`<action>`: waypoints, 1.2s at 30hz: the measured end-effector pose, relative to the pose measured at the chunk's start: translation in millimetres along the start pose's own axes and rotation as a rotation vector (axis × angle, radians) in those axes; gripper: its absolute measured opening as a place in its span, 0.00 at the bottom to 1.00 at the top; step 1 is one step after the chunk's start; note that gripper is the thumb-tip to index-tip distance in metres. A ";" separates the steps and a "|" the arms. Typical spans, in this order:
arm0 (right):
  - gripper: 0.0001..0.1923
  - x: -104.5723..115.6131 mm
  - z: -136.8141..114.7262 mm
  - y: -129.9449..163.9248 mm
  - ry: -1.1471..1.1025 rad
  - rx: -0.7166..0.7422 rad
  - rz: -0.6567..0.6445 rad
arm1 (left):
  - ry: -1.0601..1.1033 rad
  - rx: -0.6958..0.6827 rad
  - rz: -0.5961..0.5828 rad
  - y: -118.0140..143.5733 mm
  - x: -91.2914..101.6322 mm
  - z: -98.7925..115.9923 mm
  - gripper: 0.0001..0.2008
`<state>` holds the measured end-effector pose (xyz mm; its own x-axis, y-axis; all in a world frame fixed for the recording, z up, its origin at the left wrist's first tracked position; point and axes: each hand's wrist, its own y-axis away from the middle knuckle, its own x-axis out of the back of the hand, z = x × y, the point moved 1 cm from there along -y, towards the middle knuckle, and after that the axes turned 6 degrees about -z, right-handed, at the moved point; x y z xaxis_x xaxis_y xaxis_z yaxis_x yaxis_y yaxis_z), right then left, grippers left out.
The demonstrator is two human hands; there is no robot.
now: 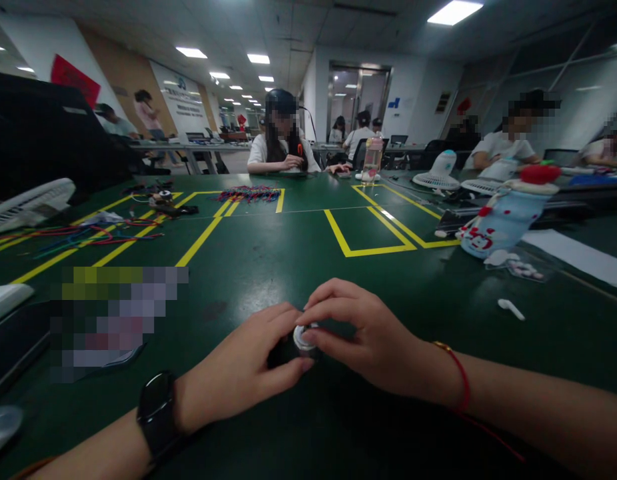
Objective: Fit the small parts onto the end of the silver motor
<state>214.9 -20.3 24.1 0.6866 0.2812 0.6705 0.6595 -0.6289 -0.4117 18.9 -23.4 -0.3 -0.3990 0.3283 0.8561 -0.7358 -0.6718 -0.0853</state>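
A small round white cap (303,339) on a dark piece (280,351) was held low in the middle of the frame, just above the green table (298,253). The left hand (238,370) was closed round the dark piece from the left, with its thumb under the cap. The right hand (361,333) was closed over the cap from the right, its fingertips (308,338) pinching the rim. Both grips were therefore shut on the one object, and most of it was hidden by the fingers. The step in hand was judged to be a turning or pressing of the cap against the dark piece; which of the two could not be told. The next move was judged to call for a steady hold by the left hand and a small, even effort from the right fingertips, so that the cap was not tilted.

Two hands of the person were counted, with one black watch (156,413) on the left wrist and one red cord (461,380) on the right. One white earbud (511,308) lay at the right of the frame. One blue bottle with a red top (506,217) lay tilted at the upper right. Two white fans (438,175) stood beyond it, and a third (28,203) lay at the left edge. One bundle of coloured wires (248,194) lay at the upper middle, another (83,235) at the left. One pink bottle (372,160) stood at the far edge of the table.
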 end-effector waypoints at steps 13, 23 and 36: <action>0.13 23.7 56.3 5.9 -0.265 -0.379 0.279 | 0.087 0.052 -0.041 -1.6 1.2 -2.1 0.07; 0.17 35.1 111.7 10.7 -0.298 -0.510 0.412 | 0.097 0.049 -0.049 -7.9 -3.9 -2.4 0.07; 0.09 18.1 57.2 12.7 -0.161 -0.355 0.129 | 0.083 0.047 -0.041 -9.0 -4.0 4.1 0.07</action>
<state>253.2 18.2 -4.3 0.8147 0.2757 0.5102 0.4374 -0.8698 -0.2284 29.3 -21.4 -0.9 -0.4144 0.4092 0.8129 -0.7271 -0.6861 -0.0253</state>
